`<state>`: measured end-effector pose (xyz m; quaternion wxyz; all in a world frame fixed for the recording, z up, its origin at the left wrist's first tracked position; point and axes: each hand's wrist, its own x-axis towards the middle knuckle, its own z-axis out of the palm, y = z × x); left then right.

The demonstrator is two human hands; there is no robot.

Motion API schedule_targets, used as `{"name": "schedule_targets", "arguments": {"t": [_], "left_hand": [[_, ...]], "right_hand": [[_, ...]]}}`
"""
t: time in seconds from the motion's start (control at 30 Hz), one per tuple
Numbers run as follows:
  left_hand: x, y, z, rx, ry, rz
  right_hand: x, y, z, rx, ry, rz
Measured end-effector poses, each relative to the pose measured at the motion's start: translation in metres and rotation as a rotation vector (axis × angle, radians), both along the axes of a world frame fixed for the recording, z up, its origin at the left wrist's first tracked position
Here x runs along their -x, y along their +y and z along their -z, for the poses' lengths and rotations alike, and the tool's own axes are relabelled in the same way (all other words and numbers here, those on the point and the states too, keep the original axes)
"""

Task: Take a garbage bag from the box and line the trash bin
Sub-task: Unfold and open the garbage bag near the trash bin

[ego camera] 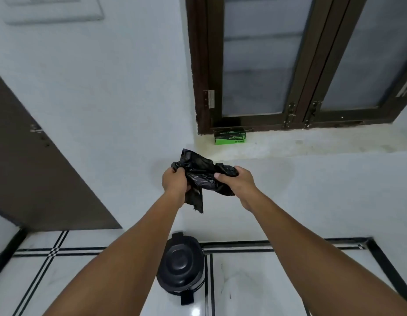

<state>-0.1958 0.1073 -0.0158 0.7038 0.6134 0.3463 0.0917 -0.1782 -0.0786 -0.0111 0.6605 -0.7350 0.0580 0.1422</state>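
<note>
Both hands, left hand (175,181) and right hand (235,180), each grip pinching the crumpled black garbage bag (201,176) chest-high, probably to find its mouth; lidded trash bin (181,267) waits below on the floor.

Dim soft light, floor (243,281) glare, wide-angle bowing

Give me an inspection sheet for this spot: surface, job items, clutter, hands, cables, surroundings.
Surface: white tiled floor with black inlay lines, glossy.
Job's things: black garbage bag, crumpled, not yet opened, held up in the air; green bag box on the window ledge; black trash bin on the floor below, lid closed.
Clutter: nothing seen.
Grippers: left hand and right hand both shut on the bag, fingers pulling it apart.
Cables: nothing seen.
Surroundings: white wall, dark-framed window with frosted panes, brown door at left.
</note>
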Motion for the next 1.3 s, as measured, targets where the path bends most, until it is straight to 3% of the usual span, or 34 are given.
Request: {"name": "schedule_targets", "arguments": {"t": [0.23, 0.33, 0.43, 0.57, 0.63, 0.93, 1.17, 1.3], "left_hand": [[0.048, 0.016, -0.015, 0.02, 0.045, -0.129], [0.084, 0.007, -0.015, -0.354, 0.097, -0.094], [0.117, -0.009, -0.021, -0.609, -0.027, -0.018], [0.151, -0.003, -0.024, -0.264, -0.124, 0.359], [0.158, 0.011, -0.025, -0.264, -0.119, 0.446], [0.155, 0.109, -0.017, -0.197, -0.074, 0.34], [0.142, 0.169, 0.003, 0.0, -0.033, 0.168], [0.14, 0.176, 0.012, 0.063, 0.035, 0.07]], "right_hand": [[0.04, 0.008, -0.015, -0.063, 0.039, 0.005], [0.064, 0.021, -0.022, -0.101, 0.087, -0.014], [0.086, 0.038, -0.023, -0.233, 0.176, 0.021], [0.115, 0.057, -0.024, -0.232, 0.172, 0.021], [0.119, 0.069, -0.024, -0.178, 0.113, -0.042], [0.127, 0.154, -0.018, -0.219, 0.089, -0.087], [0.13, 0.201, -0.004, -0.285, 0.12, 0.18], [0.134, 0.199, -0.002, -0.273, 0.13, 0.203]]}}
